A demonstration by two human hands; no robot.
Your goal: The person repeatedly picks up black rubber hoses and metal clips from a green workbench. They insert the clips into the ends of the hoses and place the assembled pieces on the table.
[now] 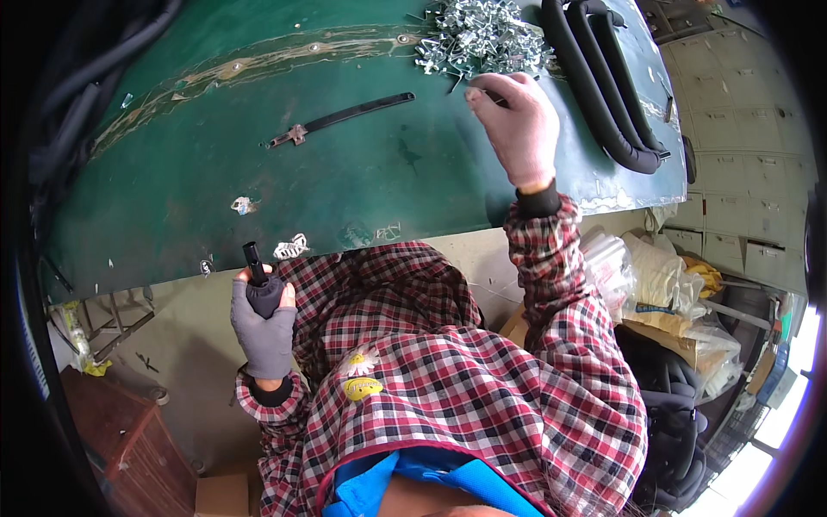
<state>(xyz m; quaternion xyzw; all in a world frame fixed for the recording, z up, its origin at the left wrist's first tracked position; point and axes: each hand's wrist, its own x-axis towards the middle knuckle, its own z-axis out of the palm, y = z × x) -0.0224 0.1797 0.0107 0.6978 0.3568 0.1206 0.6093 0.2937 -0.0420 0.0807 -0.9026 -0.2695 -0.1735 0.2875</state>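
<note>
Care at the pile of metal clips (482, 36) matters most: the right hand (514, 121) would do best to pinch a single clip free at the heap's near edge, not a tangled bunch. That arm stretches far across the green table (258, 164), gloved fingers curled down; whether a clip is gripped cannot be told. The left hand (263, 323), near the table's front edge, is closed round a black foam tube (258, 280), held upright.

Dark green worn tabletop (362, 164) filling the upper frame, silvery metal clips (481, 36) glinting at top centre, black foam tubes (603, 86) upper right, grey glove on left hand (263, 332), black handle (258, 284), red-white-black plaid sleeves (551, 258), blue garment (431, 487) showing at bottom centre.
</note>
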